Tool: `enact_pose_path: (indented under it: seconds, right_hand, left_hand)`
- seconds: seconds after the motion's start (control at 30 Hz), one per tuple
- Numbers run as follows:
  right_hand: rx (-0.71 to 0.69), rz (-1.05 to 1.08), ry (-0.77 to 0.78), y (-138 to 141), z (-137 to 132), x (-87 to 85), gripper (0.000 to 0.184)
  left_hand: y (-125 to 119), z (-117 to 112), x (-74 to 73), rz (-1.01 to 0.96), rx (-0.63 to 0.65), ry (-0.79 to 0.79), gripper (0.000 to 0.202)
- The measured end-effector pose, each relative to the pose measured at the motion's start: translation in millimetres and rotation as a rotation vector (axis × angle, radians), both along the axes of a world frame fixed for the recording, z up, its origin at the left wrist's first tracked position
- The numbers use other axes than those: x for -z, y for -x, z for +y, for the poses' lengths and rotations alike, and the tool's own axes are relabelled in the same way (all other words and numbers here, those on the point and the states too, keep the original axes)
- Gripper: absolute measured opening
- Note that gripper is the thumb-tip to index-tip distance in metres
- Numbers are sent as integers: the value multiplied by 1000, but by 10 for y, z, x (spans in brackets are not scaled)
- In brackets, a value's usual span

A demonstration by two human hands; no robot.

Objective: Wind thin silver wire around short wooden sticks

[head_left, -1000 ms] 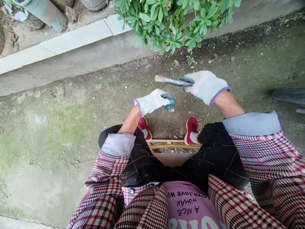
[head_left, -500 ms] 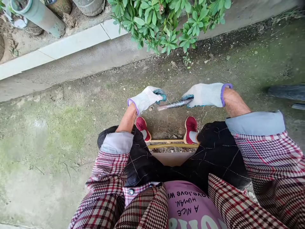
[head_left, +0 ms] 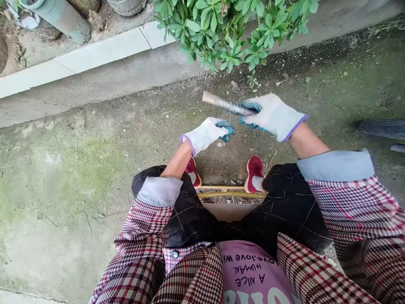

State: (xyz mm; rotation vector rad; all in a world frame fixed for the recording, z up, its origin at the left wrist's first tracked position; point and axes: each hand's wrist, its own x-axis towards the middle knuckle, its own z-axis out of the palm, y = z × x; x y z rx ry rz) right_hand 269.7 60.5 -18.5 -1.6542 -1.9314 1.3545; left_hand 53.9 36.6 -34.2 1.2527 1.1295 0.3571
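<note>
My right hand (head_left: 267, 110), in a white glove with teal palm and fingers, is closed round one end of a short stick (head_left: 211, 98). Silvery wire (head_left: 233, 107) is wound about the stick's middle, and the bare pale end points away to the upper left. Just below the stick, my left hand (head_left: 214, 131), gloved the same way, has its fingertips pinched together. A thin strand of wire seems to run from the coil down to that pinch; its end is hidden by the fingers.
A leafy green bush (head_left: 234, 31) overhangs a low wall (head_left: 104, 76) ahead, topped with white tiles (head_left: 104, 48). Pots and a grey-green pipe (head_left: 63, 21) stand beyond it. Two red shoes (head_left: 255, 171) rest on mossy ground. A dark object (head_left: 381, 128) lies at right.
The stick in my right hand has swung upward, its bare end now raised to the upper left. My left hand has shifted right, closer beneath the right hand.
</note>
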Motion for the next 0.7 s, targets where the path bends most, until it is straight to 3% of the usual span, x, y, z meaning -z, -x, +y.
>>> enact_pose_path:
  seconds: [0.07, 0.13, 0.3, 0.43, 0.53, 0.7]
  right_hand:
    - [-131, -322, -77, 25, 28, 49, 7]
    - [-260, -579, -111, 38, 24, 64, 12]
    - [-444, -711, -12, -32, -74, 25, 13]
    - [-509, -619, 42, -126, -174, -23, 3]
    - [-524, -420, 106, -168, -229, -62, 9]
    - [-394, -2, 200, -193, -235, -133, 11]
  left_hand:
    - [13, -11, 46, 127, 82, -48, 17]
    - [59, 4, 83, 218, 121, -99, 15]
    - [185, 59, 98, 302, 108, -123, 13]
    - [199, 57, 67, 225, 71, -75, 12]
    - [177, 66, 32, 161, 33, -44, 7]
    - [194, 145, 0, -49, -46, 33, 4]
